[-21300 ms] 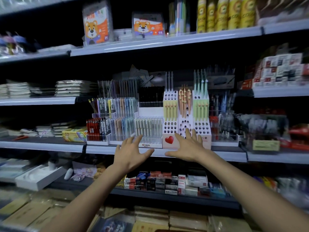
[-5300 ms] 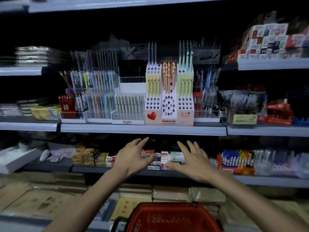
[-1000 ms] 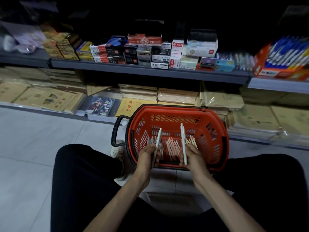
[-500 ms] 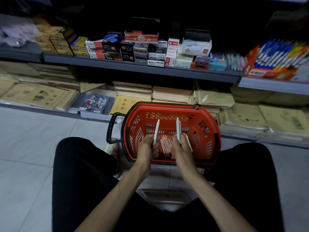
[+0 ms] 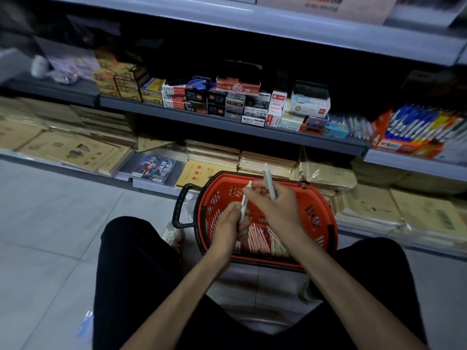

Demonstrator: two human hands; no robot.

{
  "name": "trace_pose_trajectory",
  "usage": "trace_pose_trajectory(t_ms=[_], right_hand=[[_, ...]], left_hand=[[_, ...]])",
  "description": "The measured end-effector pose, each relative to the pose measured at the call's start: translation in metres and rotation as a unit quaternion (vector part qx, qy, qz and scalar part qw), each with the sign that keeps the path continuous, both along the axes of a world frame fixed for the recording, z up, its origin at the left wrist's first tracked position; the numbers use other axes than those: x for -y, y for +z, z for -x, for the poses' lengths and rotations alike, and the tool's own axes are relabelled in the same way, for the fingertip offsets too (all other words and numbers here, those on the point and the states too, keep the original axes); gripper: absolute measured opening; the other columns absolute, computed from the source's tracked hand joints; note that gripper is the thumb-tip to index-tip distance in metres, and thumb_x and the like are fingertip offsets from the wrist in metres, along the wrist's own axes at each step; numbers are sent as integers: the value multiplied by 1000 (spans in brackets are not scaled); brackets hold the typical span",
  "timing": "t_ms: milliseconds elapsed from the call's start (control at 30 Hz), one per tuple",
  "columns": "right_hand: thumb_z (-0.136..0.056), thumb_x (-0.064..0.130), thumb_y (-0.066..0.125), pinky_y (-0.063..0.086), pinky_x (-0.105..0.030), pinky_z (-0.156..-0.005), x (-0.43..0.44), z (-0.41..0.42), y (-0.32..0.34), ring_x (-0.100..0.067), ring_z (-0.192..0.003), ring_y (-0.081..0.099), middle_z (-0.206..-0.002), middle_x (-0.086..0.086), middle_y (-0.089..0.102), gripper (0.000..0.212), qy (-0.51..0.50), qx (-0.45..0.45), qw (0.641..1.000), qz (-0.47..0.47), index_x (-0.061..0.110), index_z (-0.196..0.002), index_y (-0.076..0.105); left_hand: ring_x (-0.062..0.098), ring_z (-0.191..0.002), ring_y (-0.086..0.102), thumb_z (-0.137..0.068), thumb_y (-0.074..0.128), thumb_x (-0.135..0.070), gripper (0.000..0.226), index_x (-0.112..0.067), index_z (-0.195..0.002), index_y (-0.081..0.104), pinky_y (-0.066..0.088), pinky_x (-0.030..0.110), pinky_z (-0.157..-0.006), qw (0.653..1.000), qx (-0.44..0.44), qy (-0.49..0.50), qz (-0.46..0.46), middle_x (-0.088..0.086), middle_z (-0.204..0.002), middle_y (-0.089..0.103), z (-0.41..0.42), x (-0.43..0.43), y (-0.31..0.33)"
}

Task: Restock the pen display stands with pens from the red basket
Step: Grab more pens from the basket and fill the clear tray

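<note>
Tan paper exercise books [image 5: 73,150] lie stacked left of the red plastic basket [image 5: 326,215], whose black loop handle [image 5: 178,210] juts toward them. Over the basket the left hand [image 5: 228,223] grips a slim pale pen [image 5: 244,205] upright. The right hand [image 5: 275,205], just beside it, holds a second pale pen [image 5: 268,181], with its fingertips at the first pen's top. Both hands hide part of the loose pink and cream pens [image 5: 260,239] lying in the basket. Small stationery boxes [image 5: 227,99] crowd the shelf above the basket, and wrapped paper stacks [image 5: 394,210] sit to its right.
</note>
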State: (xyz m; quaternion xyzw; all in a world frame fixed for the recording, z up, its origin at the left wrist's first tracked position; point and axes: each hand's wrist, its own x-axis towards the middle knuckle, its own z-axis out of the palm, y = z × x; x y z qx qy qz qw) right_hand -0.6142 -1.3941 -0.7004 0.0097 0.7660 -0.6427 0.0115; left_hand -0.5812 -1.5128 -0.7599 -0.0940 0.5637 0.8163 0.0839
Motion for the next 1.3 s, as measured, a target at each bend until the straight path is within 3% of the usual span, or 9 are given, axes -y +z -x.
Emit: trace_pose_trajectory(t_ms=[200,300,367,467,567,633,800,1100,1300], right_hand=[[-84,18,84,53,-22,-64,5,33,40,-10,-68,71,-76,-1,76,8,-1,-37,999,-39,16,-85,77],[-85,17,83,58,-22,-70,3,48,69,-8,-75,75,-82,1,78,5,5,-71,994,-81,17,-89,80],[-87,19,82,59,-19,-72,1,57,91,-3,-79,73,-87,6,78,6,17,-89,991,-96,17,-92,80],[-88,21,82,55,-13,-68,3,75,128,0,-78,71,-86,7,76,6,20,-127,986,-109,17,-92,79],[-84,17,85,63,-33,-78,14,100,172,-10,-79,75,-82,3,78,9,16,-168,981,-94,21,-89,79],[-81,13,86,64,-40,-82,23,117,209,-14,-79,76,-80,1,79,11,11,-206,976,-76,19,-88,79],[-85,22,85,63,-39,-80,42,150,297,-11,-76,75,-79,3,77,8,11,-329,937,-114,18,-87,78],[-78,17,85,63,-46,-71,63,231,390,-17,-72,76,-72,1,76,7,-54,-400,903,-146,19,-76,78],[-80,17,84,64,-45,-64,61,275,396,-21,-66,75,-72,-1,75,10,-88,-392,900,-167,19,-73,76]], left_hand=[[17,-59,48,-114,36,-25,34,0,-101,53,44,31,-58,986,-96,-63,118,4,-69,53,23,30,33],[27,-85,72,-109,51,-19,26,-1,-112,69,60,37,-81,976,-131,-69,160,15,-94,74,39,46,63],[27,-96,75,-102,64,-15,20,-3,-115,74,62,36,-85,969,-155,-62,181,13,-105,78,53,57,86],[18,-92,77,-94,74,-10,20,-3,-113,76,60,25,-79,961,-188,-32,202,9,-102,80,75,69,123],[11,-97,75,-94,75,-14,17,-16,-110,79,61,28,-86,937,-248,-8,247,-3,-101,80,99,74,166],[13,-93,75,-94,73,-5,18,-18,-105,78,63,30,-84,943,-259,4,208,-2,-95,80,123,77,201],[13,-83,73,-95,69,0,18,-15,-95,78,64,31,-78,940,-296,31,165,2,-86,78,172,82,286],[25,-78,77,-86,82,-9,17,-18,-73,74,61,39,-71,877,-329,147,318,9,-78,78,264,91,389],[15,-67,76,-85,81,-18,22,-27,-66,74,65,47,-73,850,-308,175,389,-4,-67,75,308,81,400]])
